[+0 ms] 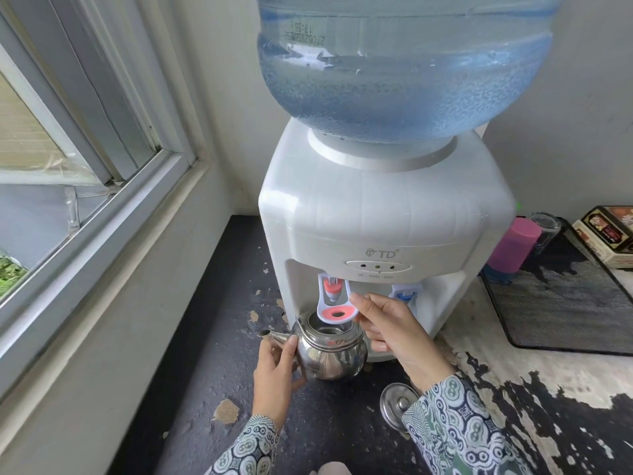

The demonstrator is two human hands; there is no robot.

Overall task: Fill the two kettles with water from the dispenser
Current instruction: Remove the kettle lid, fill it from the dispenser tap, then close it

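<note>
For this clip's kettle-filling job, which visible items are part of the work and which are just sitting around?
In use:
steel kettle, gripped by the left hand
red tap lever, pinched by the right hand
water dispenser
water bottle
kettle lid, off, on the counter

Lying about:
pink cup
glass
black mat
box

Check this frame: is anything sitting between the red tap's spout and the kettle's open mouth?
Nothing visible does. The kettle, gripped by the left hand, sits with its open mouth directly under the red tap. Its lid lies off on the counter. The right hand pinches the tap lever from the side, clear of the spout.
</note>
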